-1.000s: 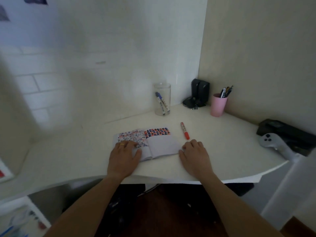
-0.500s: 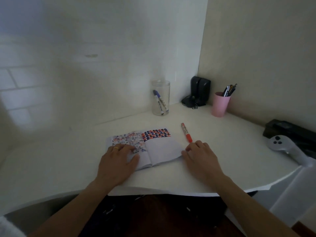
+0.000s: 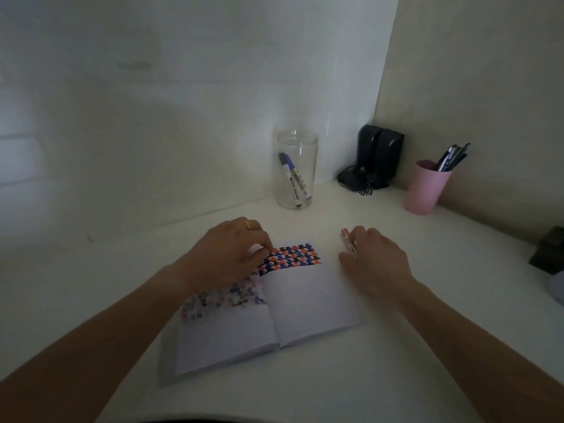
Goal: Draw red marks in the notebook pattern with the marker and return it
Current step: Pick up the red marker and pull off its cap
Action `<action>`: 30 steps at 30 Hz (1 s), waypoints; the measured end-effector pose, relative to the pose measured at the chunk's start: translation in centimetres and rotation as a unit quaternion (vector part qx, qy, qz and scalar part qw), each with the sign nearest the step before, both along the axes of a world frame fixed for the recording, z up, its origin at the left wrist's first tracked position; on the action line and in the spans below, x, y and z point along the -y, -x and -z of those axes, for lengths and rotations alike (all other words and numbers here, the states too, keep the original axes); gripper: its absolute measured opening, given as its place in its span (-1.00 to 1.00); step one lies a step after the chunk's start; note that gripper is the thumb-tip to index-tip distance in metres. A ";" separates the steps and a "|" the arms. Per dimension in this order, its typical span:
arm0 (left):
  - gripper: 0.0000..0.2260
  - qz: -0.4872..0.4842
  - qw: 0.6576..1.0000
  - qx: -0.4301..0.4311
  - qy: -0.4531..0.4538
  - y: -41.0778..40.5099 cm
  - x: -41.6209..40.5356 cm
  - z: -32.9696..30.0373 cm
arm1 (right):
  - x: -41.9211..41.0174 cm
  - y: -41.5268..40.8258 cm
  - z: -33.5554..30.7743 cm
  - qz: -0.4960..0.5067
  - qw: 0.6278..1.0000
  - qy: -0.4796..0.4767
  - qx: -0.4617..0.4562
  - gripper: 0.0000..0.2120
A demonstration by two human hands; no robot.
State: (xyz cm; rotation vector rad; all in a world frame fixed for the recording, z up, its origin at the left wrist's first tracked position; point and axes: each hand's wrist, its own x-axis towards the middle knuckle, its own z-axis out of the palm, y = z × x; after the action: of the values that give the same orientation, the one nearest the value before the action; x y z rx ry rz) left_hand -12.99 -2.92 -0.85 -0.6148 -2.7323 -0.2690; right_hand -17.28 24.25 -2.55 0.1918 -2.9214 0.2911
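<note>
An open notebook lies on the white desk. A red, blue and black pattern fills the top of its right page, and a fainter pattern covers the top of the left page. My left hand rests on the top of the left page, fingertips at the edge of the pattern. The red marker lies on the desk just right of the notebook. My right hand lies over it with fingers and thumb closed around its barrel. Only its far end shows.
A clear jar holding two markers stands behind the notebook by the wall. A black speaker pair sits in the corner, and a pink cup of pens is to its right. A dark object lies at the right edge.
The view has moved closer to the desk. My right hand slid forward onto the red marker and closed on it. My left hand moved up the left page toward the pattern.
</note>
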 end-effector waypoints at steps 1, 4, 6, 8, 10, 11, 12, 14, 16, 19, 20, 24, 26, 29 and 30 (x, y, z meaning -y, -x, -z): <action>-0.81 0.012 1.000 0.006 0.006 0.4 0.2 0.4 | 0.2 0.2 0.2 -0.008 1.000 -0.009 0.000 -0.65; -0.77 0.045 0.998 0.029 -0.010 1.2 1.0 1.7 | 1.6 0.6 -0.1 -0.031 0.999 -0.010 -0.021 -0.73; -0.74 0.058 0.997 0.032 -0.028 1.6 1.5 2.4 | 3.3 0.8 -0.9 -0.064 0.997 0.028 -0.045 -0.75; -0.72 0.065 0.996 0.031 -0.043 1.8 1.6 2.9 | 5.2 0.9 -1.9 -0.103 0.986 0.120 -0.060 -0.75; -0.72 0.072 0.995 0.031 -0.064 1.9 1.9 3.2 | 6.7 1.0 -2.6 -0.121 0.950 0.289 -0.011 -0.74; -0.72 0.073 0.994 0.033 -0.073 1.8 2.0 3.3 | 7.2 1.0 -2.8 -0.125 0.904 0.406 0.046 -0.71; -0.74 0.073 0.994 0.033 -0.078 1.7 2.2 3.3 | 7.5 0.7 -2.9 -0.127 0.836 0.521 0.117 -0.69; -0.75 0.066 0.996 0.015 -0.056 1.4 2.8 3.1 | 7.6 0.0 -2.5 -0.135 0.700 0.665 0.224 -0.72; -0.74 0.049 0.998 -0.047 -0.016 1.0 3.1 2.6 | 7.6 -0.4 -1.5 -0.136 0.642 0.708 0.260 -0.77; -0.70 0.030 0.994 -0.103 -0.014 0.3 3.0 1.2 | 7.9 -0.4 -0.6 -0.115 0.623 0.731 0.253 -0.81; -0.69 0.034 0.994 -0.107 -0.019 -0.1 2.8 0.8 | 7.9 -0.4 -0.5 -0.107 0.635 0.726 0.241 -0.81; -0.56 0.064 0.991 -0.119 -0.010 -1.1 1.7 0.3 | 8.1 -0.9 -0.4 -0.109 0.673 0.704 0.202 -0.80; -0.56 0.058 0.988 -0.144 0.005 -1.1 1.1 0.7 | 8.3 -1.4 -0.5 -0.139 0.652 0.716 0.206 -0.82; -0.67 0.067 0.982 -0.174 -0.003 -0.9 0.7 1.0 | 8.8 -2.1 -0.6 -0.173 0.644 0.716 0.208 -0.75; -0.67 0.067 0.982 -0.177 -0.006 -0.9 0.6 1.0 | 8.8 -2.2 -0.6 -0.179 0.646 0.714 0.204 -0.72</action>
State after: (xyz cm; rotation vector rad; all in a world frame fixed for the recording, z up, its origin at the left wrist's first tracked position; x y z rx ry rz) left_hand -12.06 -3.55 -1.86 -0.7652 -2.3525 -0.1859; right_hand -15.06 15.50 -1.97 0.4314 -1.9486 2.7018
